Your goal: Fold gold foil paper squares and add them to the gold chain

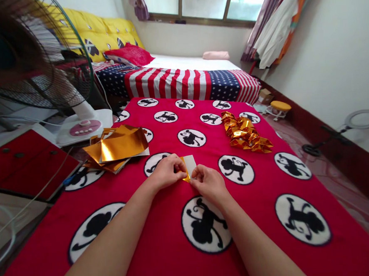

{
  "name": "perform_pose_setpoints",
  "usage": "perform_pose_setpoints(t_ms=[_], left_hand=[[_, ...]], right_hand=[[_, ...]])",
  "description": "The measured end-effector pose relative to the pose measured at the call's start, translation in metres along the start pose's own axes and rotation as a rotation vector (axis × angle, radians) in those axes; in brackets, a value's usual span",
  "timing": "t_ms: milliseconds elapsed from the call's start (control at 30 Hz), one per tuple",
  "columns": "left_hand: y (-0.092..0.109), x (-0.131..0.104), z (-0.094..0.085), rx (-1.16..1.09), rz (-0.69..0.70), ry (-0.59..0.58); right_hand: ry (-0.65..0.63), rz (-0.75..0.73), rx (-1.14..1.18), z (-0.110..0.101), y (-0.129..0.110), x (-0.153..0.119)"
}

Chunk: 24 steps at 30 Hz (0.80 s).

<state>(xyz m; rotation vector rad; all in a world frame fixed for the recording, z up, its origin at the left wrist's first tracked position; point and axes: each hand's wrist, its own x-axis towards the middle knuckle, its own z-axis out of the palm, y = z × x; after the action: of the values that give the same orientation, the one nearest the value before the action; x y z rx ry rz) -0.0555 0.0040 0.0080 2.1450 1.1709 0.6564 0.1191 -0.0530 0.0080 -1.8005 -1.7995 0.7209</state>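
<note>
A small piece of gold foil paper [189,162], pale on its upper face with a gold strip along the left, lies at the middle of the red cloth. My left hand [169,171] pinches its left edge, thumb and finger together. At its lower right, the fingers of my right hand [208,180] are closed on the paper too. The fingertips hide part of the near end. To the left sits a stack of gold foil sheets [124,142] with white backs. Several folded gold paper shapes [242,131] lie in a pile at the right.
The red cloth [252,217] has round monkey prints. At the left stand a fan [83,115] and a red-fronted cabinet [32,164]. Beyond is a bed [174,80] with a striped cover. A yellow stool [280,106] and a ring light [363,119] are at the right.
</note>
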Motion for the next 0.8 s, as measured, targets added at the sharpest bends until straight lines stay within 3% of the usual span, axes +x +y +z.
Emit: perform_pose_setpoints(t_ms=[267, 400, 533, 633, 800], left_hand=[[-0.003, -0.002, 0.005, -0.03, 0.01, 0.047], [-0.006, -0.001, 0.009, -0.058, 0.075, 0.111], [-0.002, 0.0, 0.01, 0.128, 0.147, 0.149], [0.004, -0.002, 0.01, 0.261, 0.156, 0.11], [0.014, -0.005, 0.012, 0.178, 0.089, 0.039]], right_hand=[[0.305, -0.12, 0.183, -0.001, 0.025, 0.009], [0.248, -0.091, 0.182, -0.005, 0.026, 0.01], [0.167, -0.1, 0.284, -0.006, 0.03, 0.011], [0.1, -0.137, 0.392, -0.006, 0.035, 0.013], [0.072, -0.179, 0.43, -0.008, 0.042, 0.013]])
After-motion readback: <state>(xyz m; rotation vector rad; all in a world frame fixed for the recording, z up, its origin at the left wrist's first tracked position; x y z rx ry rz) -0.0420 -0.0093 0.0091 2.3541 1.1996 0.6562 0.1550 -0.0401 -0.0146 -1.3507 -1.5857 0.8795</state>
